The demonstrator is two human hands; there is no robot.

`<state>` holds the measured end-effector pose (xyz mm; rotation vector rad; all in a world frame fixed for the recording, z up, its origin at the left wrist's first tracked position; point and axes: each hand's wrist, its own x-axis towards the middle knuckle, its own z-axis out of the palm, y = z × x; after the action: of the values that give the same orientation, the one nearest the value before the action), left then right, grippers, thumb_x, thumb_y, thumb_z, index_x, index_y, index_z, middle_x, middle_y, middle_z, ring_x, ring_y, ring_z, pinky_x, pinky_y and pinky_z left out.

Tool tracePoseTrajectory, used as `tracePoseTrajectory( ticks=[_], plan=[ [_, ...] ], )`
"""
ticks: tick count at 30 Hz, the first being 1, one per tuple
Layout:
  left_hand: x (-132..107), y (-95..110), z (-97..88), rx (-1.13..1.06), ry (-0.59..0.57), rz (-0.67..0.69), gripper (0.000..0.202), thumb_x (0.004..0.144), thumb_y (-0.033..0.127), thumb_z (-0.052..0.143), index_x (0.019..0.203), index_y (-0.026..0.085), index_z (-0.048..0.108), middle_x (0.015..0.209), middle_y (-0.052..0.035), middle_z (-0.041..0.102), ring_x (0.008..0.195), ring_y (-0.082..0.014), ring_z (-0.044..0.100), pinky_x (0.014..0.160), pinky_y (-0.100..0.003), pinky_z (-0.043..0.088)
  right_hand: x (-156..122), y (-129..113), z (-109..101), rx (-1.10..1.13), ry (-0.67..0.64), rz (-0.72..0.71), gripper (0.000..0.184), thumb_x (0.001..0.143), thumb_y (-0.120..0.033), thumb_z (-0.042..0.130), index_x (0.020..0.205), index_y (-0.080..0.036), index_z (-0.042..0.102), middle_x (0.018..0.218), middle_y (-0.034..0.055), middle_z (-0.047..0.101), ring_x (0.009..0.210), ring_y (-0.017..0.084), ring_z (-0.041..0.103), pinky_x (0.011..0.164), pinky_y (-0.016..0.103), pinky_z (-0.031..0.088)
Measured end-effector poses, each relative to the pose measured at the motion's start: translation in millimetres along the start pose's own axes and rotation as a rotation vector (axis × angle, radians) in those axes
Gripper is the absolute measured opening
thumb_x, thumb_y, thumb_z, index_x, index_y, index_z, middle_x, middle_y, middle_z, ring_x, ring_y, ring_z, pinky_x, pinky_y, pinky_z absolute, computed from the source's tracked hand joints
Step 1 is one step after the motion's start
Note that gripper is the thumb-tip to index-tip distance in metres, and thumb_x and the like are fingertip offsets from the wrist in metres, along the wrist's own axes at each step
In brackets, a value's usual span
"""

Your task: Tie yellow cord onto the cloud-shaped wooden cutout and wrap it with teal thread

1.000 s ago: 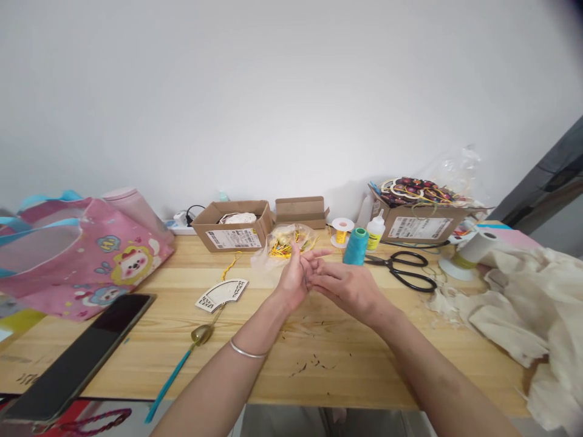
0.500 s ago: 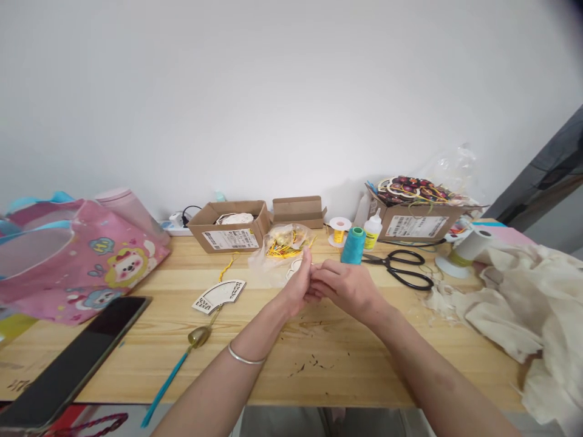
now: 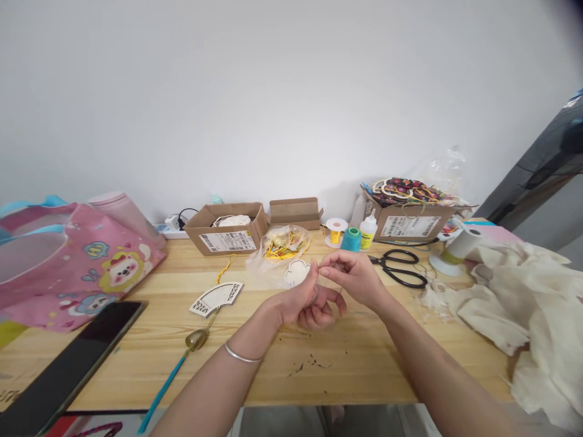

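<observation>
My left hand (image 3: 314, 298) and my right hand (image 3: 351, 274) meet over the middle of the table. Thumb and finger of each are pinched close together, and whatever lies between them is too small to make out. The left hand's other fingers are curled. Just behind the left hand is a pale flower-shaped wooden piece (image 3: 296, 273), partly covered by that hand. Farther left lies a fan-shaped wooden piece (image 3: 215, 299) with a yellow cord, a brass-coloured bell (image 3: 197, 340) and a blue tassel (image 3: 164, 391).
Behind the hands are a plastic bag of yellow cords (image 3: 285, 244), a teal thread cone (image 3: 351, 239) and a glue bottle (image 3: 368, 232). Black scissors (image 3: 401, 267) and cream cloth (image 3: 496, 303) lie right. A phone (image 3: 77, 364) and pink bag (image 3: 113, 255) occupy the left; boxes (image 3: 228, 240) line the wall.
My hands have shifted from being pressed together to a fingertip pinch, with the left fingers curling below. More of the flower-shaped piece shows. The view has shifted slightly.
</observation>
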<state>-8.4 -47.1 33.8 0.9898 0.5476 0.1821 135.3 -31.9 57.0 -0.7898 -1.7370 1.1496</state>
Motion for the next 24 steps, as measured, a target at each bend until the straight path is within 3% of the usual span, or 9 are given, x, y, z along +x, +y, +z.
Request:
tracePoseTrajectory(
  ticks=[6,11,14,19,24],
  plan=[
    [4.8,-2.4,7.4,-0.022,-0.087,0.064,0.088,0.051,0.077,-0.011,0.076,0.015,0.048,0.042,0.0091,0.017,0.035,-0.0051,0.004,0.029,-0.016,0.005,4.1,4.5,5.1,0.215,0.103,0.084,0.014,0.061,-0.027,0.065,0.064,-0.016,0.058,0.060,-0.0022,0.057,0.054,0.007,0.050,0.052,0.020,0.041],
    [7.2,-5.2,8.8,-0.080,-0.137,0.043,0.084,0.055,0.076,-0.006,0.068,0.014,0.048,0.039,0.0092,0.017,0.032,-0.0046,0.005,0.027,-0.016,0.005,5.3,8.0,8.0,0.243,0.129,0.113,0.015,0.059,-0.028,0.066,0.062,-0.015,0.057,0.058,-0.0028,0.055,0.052,0.007,0.048,0.051,0.020,0.039],
    [5.7,-5.5,11.0,-0.104,-0.159,0.104,0.082,0.060,0.075,-0.003,0.063,0.013,0.050,0.037,0.0092,0.017,0.030,-0.0040,0.005,0.026,-0.016,0.005,5.8,11.3,11.2,0.247,0.124,0.136,0.017,0.059,-0.030,0.066,0.063,-0.016,0.057,0.059,-0.0023,0.056,0.053,0.008,0.048,0.052,0.021,0.039],
    [-12.5,4.9,10.4,-0.247,-0.177,0.445,0.083,0.062,0.075,0.003,0.069,0.011,0.055,0.036,0.0115,0.010,0.027,-0.0027,-0.001,0.024,-0.015,0.005,3.9,16.5,14.7,0.233,-0.021,0.150,0.021,0.065,-0.035,0.061,0.066,-0.015,0.059,0.061,-0.0017,0.054,0.055,0.008,0.045,0.052,0.021,0.035],
    [-51.5,21.3,-4.1,-0.363,-0.125,0.853,0.077,0.069,0.070,0.013,0.089,0.012,0.058,0.033,0.0141,0.000,0.024,-0.0014,-0.008,0.020,-0.013,0.002,0.9,13.1,0.4,0.235,-0.091,0.139,0.024,0.072,-0.036,0.056,0.075,-0.013,0.062,0.048,-0.0064,0.035,0.044,0.004,0.027,0.043,0.020,0.019]
  ],
)
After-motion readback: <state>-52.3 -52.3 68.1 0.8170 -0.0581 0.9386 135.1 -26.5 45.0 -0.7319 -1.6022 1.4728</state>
